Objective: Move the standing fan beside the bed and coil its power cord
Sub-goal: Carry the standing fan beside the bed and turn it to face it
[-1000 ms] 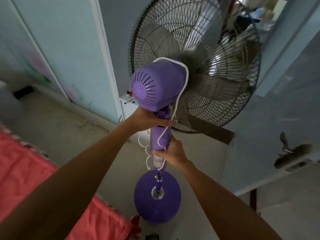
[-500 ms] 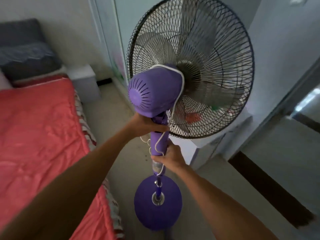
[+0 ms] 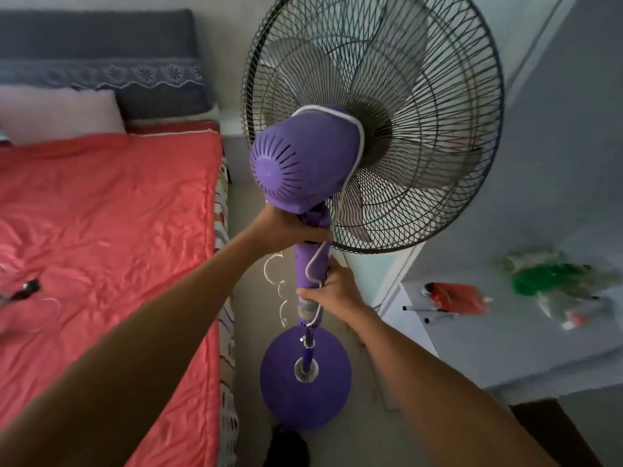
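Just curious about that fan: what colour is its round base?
Purple, matching the motor housing; the base shows best in the head view, low down by the bed.

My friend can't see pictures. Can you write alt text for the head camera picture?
Two hands, left hand above right hand, grip the pole of a purple standing fan beside a bed with a red cover. A white cord loops over the motor housing.

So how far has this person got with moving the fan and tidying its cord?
Partly done. The purple standing fan is already in the aisle next to the bed with the red quilt. Both hands grip its pole: left hand under the motor, right hand lower. Whether its round base rests on the floor is unclear. The thin white power cord lies draped over the motor, loops dangling, not yet coiled.
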A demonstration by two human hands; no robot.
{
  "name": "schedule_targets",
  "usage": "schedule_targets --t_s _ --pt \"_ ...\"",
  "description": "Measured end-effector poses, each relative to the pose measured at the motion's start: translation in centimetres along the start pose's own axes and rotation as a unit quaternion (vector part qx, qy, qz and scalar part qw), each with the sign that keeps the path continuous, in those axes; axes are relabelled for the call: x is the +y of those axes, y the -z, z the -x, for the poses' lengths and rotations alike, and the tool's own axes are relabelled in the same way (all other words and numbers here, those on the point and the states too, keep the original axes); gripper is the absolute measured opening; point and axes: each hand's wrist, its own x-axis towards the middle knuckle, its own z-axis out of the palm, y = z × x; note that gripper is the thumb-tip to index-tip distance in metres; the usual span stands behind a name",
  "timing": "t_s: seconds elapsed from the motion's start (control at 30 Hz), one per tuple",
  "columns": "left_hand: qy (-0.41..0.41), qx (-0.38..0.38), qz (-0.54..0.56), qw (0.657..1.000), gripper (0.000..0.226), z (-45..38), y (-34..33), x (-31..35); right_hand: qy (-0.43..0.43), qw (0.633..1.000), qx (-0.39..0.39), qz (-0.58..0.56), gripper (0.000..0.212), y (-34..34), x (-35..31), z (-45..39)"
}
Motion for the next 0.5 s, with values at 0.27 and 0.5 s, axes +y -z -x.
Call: schedule_targets --t_s 0.27,0.5 --pt "0.037 0.046 0.003 0.998 0.059 -14.0 7.0 -7.4 0.016 0.998 -0.04 0.043 0.058 -2.8 -4.2 -17.6" --pt "0.05 0.076 0.028 0.995 0.051 -25.9 11.6 -12.2 0.026 0.997 -0.067 0.021 0.058 -4.7 -5.6 -32.7"
